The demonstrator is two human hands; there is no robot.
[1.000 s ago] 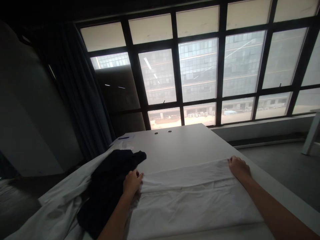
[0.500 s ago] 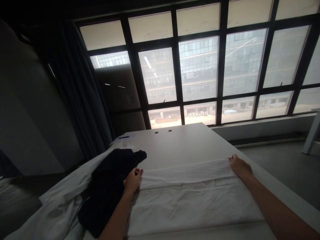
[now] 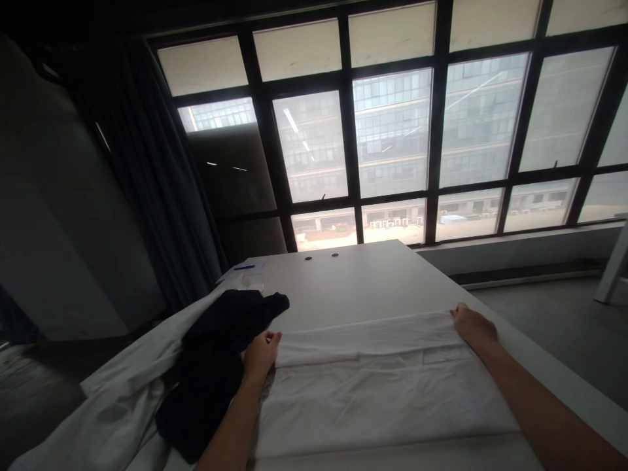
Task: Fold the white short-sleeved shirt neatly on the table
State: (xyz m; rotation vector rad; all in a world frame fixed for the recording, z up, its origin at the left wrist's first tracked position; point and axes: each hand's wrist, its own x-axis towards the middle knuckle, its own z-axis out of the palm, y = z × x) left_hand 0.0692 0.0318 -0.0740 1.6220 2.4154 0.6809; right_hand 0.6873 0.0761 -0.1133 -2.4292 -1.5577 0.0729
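A folded white cloth [image 3: 373,386] lies flat on the white table [image 3: 363,281] in front of me. My left hand [image 3: 260,353] pinches the far left corner of its top fold, fingers closed on the fabric. My right hand [image 3: 473,326] grips the far right corner of the same fold, fingers curled over the edge. A dark navy garment [image 3: 216,366] lies crumpled just left of my left hand, partly under my forearm.
More white fabric [image 3: 112,412] hangs off the table's left side. A blue pen [image 3: 244,267] on paper lies near the far left corner, with two cable holes [image 3: 321,256] at the far edge. Large windows and a dark curtain [image 3: 161,183] stand beyond; a white table leg [image 3: 613,268] at right.
Both hands stay on the corners of the cloth's fold; the fold edge has shifted slightly and flattened. The view has tilted a little.
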